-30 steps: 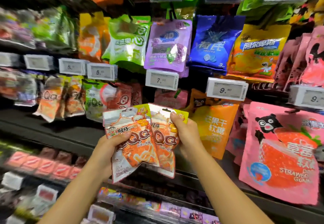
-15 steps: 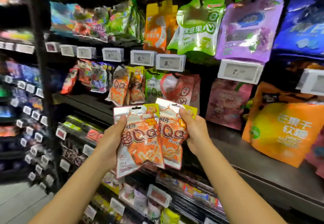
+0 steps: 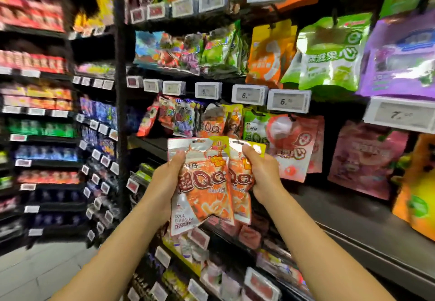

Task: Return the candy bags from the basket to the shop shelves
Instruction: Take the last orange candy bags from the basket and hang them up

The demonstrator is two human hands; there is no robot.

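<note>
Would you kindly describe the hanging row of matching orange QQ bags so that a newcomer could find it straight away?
Start at the black upright post between the shelf bays and move right along the row of white price tags. Just below the tags, directly above the held bags, hang the orange QQ bags. They carry the same orange print as the held bags, unlike the green bag to their right.

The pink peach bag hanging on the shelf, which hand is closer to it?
Right. The right hand sits just left of the pink peach bag; the left hand is farther left, beyond the orange candy bags.
</note>
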